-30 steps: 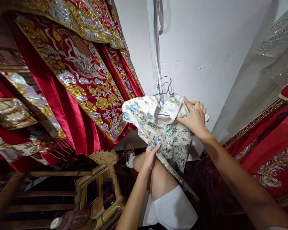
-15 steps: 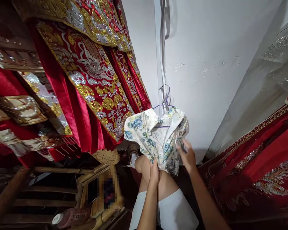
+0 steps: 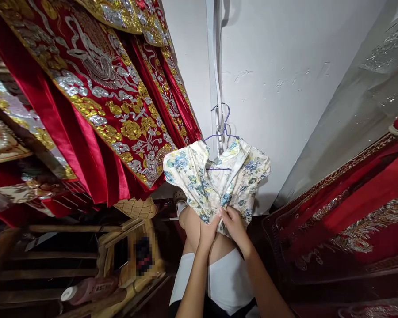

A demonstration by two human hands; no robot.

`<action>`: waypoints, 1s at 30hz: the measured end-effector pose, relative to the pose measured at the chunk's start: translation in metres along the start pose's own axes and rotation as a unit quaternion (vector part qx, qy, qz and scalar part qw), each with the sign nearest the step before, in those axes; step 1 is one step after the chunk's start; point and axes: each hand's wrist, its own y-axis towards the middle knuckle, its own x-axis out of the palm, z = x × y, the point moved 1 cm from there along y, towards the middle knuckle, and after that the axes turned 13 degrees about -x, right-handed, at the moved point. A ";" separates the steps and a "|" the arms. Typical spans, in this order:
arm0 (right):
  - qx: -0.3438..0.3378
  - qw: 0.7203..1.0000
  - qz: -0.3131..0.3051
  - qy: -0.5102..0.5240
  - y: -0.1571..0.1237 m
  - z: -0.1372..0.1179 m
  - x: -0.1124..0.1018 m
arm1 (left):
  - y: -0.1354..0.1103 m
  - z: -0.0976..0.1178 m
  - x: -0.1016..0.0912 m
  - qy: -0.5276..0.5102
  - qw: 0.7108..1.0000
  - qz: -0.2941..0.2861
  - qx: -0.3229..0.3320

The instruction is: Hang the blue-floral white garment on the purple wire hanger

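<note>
A cream dress with blue and yellow flowers (image 3: pixel 215 179) hangs on a purple wire hanger (image 3: pixel 223 128) hooked to a white strip on the wall. Both my hands meet at its lower front. My left hand (image 3: pixel 207 232) pinches the cloth from the left, fingers closed on it. My right hand (image 3: pixel 234 225) grips the same bunch of cloth from the right. My bent knee and white shorts (image 3: pixel 225 278) show beneath them.
Red garments with gold and silver embroidery (image 3: pixel 102 101) hang close on the left. More red embroidered cloth (image 3: pixel 351 221) lies at the right. A wooden chair (image 3: pixel 129 256) stands at lower left with a pink bottle (image 3: pixel 86 289) near it. The white wall (image 3: pixel 278 88) is behind.
My right hand came down from the dress's shoulder to its lower front, joining my left hand. The dress now hangs straighter, gathered at the bottom.
</note>
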 end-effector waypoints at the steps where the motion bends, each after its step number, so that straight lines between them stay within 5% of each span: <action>1: 0.000 1.000 0.008 0.001 -0.004 0.000 0.003 | -0.001 -0.001 -0.002 0.005 1.000 -0.003 -0.001; 8: -0.006 0.992 0.126 0.033 -0.008 -0.008 -0.009 | -0.010 -0.014 0.021 0.005 0.996 -0.085 -0.020; 12: 0.013 0.995 0.094 0.029 -0.004 -0.012 -0.016 | -0.012 -0.019 0.029 -0.011 0.997 -0.081 -0.014; 20: 0.042 0.996 0.047 0.055 -0.003 -0.017 -0.017 | -0.015 -0.017 0.008 0.018 0.998 -0.025 -0.057; 23: 0.070 0.991 0.061 0.096 -0.003 -0.019 -0.024 | -0.023 -0.018 0.006 0.011 0.998 0.070 -0.005; 26: 0.096 0.987 0.046 0.120 -0.001 -0.023 -0.029 | -0.034 -0.019 0.004 0.095 0.972 0.182 0.117; 30: 0.107 0.986 -0.015 0.131 -0.002 -0.030 -0.027 | -0.033 -0.016 0.007 0.199 0.964 0.049 0.167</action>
